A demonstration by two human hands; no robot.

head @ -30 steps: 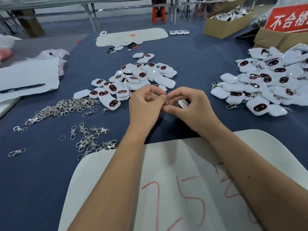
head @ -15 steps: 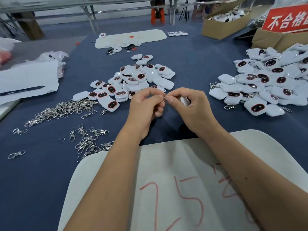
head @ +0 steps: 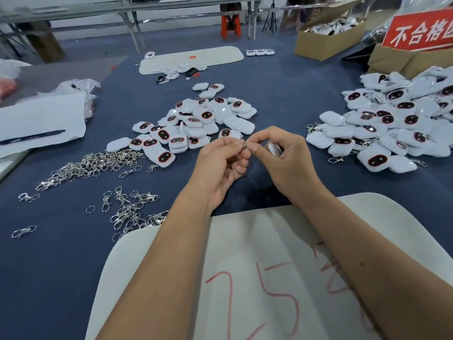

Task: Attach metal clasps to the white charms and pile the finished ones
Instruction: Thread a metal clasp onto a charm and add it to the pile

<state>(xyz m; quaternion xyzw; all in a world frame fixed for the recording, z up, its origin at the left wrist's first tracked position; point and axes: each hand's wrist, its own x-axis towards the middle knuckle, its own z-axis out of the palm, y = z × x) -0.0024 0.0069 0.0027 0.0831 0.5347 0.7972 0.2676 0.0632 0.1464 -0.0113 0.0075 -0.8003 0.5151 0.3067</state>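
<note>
My left hand point(head: 221, 163) and my right hand point(head: 284, 158) meet above the blue table. Between their fingertips they pinch a small metal clasp point(head: 245, 146). A white charm point(head: 274, 149) sits inside my right hand, mostly hidden by the curled fingers. Straight ahead lies a heap of white charms point(head: 196, 123) with dark oval faces. A second, larger pile of charms point(head: 392, 128) with clasps on them lies to the right. Loose metal clasps point(head: 93, 165) are strewn on the left, with more clasps point(head: 130, 212) nearer me.
A white board point(head: 269, 266) with red numbers lies under my forearms. Left are white paper with a black pen point(head: 31, 138) and plastic bags. Cardboard boxes point(head: 326, 40) and a red sign point(head: 421, 30) stand far right. Another white board point(head: 193, 58) lies at the back.
Both hands have stayed together at the same spot, with small shifts of the fingers round the clasp. The camera view has tilted slightly.
</note>
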